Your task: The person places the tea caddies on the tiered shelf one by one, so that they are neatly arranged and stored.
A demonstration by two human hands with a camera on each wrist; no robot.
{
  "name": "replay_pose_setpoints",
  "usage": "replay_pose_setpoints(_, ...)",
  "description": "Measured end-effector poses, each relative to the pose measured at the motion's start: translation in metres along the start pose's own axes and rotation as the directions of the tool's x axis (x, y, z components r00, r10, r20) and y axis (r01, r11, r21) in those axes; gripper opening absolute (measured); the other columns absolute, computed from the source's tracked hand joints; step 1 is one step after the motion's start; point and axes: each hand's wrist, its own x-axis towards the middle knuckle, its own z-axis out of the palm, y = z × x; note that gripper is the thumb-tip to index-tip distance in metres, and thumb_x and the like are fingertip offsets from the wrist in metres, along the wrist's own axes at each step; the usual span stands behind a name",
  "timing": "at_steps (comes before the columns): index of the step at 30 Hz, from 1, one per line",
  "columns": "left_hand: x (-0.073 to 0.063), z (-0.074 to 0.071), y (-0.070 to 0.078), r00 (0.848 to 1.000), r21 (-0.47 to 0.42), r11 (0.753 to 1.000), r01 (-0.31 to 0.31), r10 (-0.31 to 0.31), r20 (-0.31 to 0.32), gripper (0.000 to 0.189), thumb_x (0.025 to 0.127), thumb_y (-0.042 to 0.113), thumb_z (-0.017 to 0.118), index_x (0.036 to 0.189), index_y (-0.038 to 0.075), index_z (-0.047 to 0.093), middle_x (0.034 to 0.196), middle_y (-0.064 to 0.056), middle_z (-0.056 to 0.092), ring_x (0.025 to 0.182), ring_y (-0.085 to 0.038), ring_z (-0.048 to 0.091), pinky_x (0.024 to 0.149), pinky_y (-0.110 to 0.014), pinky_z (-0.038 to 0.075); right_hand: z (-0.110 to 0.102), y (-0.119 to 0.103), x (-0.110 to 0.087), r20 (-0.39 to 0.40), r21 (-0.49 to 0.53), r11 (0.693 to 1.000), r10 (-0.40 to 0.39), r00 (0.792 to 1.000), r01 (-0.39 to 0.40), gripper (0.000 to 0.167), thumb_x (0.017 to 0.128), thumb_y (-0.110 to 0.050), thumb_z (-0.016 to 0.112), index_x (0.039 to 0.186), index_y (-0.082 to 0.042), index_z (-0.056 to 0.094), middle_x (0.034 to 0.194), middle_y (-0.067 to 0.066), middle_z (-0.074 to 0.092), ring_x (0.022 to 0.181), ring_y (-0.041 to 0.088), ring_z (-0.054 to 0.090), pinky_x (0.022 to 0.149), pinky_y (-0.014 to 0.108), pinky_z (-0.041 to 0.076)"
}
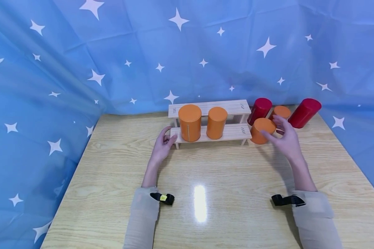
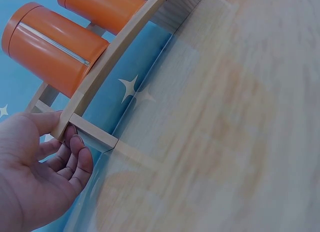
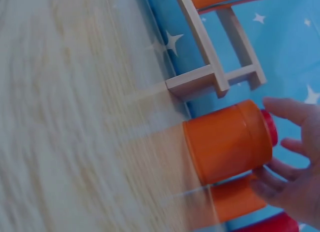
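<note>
"Starting with the hands, what is each one doing?"

"The left hand (image 1: 163, 145) pinches the end of a wooden rack (image 1: 237, 132), thumb on top of the lower board and fingers curled beneath. The right hand (image 1: 286, 138) has its thumb and fingers spread around the top of an orange tin (image 1: 259, 134); they are parted, not closed."

"Is the right one touching that tin?"

"I can't tell. In the right wrist view the thumb looks just off the rim, and the fingers overlap the other side, where contact isn't clear."

"Which way does the tin lie?"

"Just ahead and to the left of the right palm, but well apart from the left hand, with the rack's length between. The right hand is plainly nearer. The tin stands upright on the table (image 1: 230, 193), long axis vertical, its top towards the right fingers. The rack's other end is just beside it."

"And further out?"

"Between the hands, on the lower board, stand a wide orange tin (image 1: 191, 126), nearer the left, and a narrower orange tin (image 1: 216, 124). Past the right fingertips are a second orange tin (image 1: 282, 111), a red tin (image 1: 260, 109) and another red tin (image 1: 305, 113). Beyond them hangs a starry blue cloth (image 1: 156, 38)."
</note>
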Motion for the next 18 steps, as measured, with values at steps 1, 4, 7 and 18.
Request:
replay_pose_setpoints(1, 0.0, -0.001, 0.001, 1.0, -0.003, 1.0, 0.003, -0.003, 0.004, 0.06, 0.102, 0.021, 0.063, 0.155, 0.008, 0.038, 0.084, -0.003, 0.055, 0.079, -0.023, 0.057, 0.078, -0.031, 0.052, 0.001, 0.0, 0.0, 0.003, -0.001, 1.0, 0.0, 1.0, 0.0, 0.076, 0.091, -0.025, 0.078, 0.153, -0.004, 0.039, 0.147, 0.02, 0.046, 0.129, 0.036, 0.044, 0.106, 0.04, 0.043)
replay_pose_setpoints(4, -0.001, -0.002, 0.005, 1.0, -0.014, 1.0, 0.014, -0.014, 0.02, 0.061, 0.103, 0.018, 0.062, 0.156, 0.004, 0.035, 0.084, -0.004, 0.054, 0.081, -0.028, 0.057, 0.082, -0.037, 0.053, 0.002, 0.002, 0.002, 0.021, 0.0, 1.0, 0.01, 1.0, -0.01, 0.078, 0.091, -0.024, 0.078, 0.154, -0.004, 0.037, 0.149, 0.021, 0.044, 0.129, 0.038, 0.043, 0.107, 0.05, 0.042)
replay_pose_setpoints(7, -0.006, -0.003, 0.017, 0.999, -0.015, 1.0, 0.021, -0.02, 0.037, 0.061, 0.103, 0.013, 0.06, 0.155, 0.0, 0.033, 0.083, -0.005, 0.053, 0.082, -0.031, 0.057, 0.084, -0.042, 0.053, 0.004, 0.004, 0.003, 0.039, -0.007, 1.0, 0.023, 0.999, -0.023, 0.08, 0.091, -0.024, 0.078, 0.156, -0.004, 0.034, 0.15, 0.022, 0.042, 0.13, 0.04, 0.042, 0.106, 0.058, 0.04)
replay_pose_setpoints(18, -0.001, -0.001, 0.007, 1.0, -0.015, 1.0, 0.008, -0.007, 0.019, 0.061, 0.102, 0.017, 0.062, 0.155, 0.002, 0.035, 0.082, -0.007, 0.054, 0.081, -0.028, 0.058, 0.08, -0.037, 0.054, 0.012, 0.009, 0.004, 0.062, -0.013, 0.997, 0.073, 0.995, -0.072, 0.085, 0.093, -0.03, 0.075, 0.158, -0.003, 0.027, 0.153, 0.025, 0.036, 0.129, 0.046, 0.041, 0.106, 0.06, 0.04)
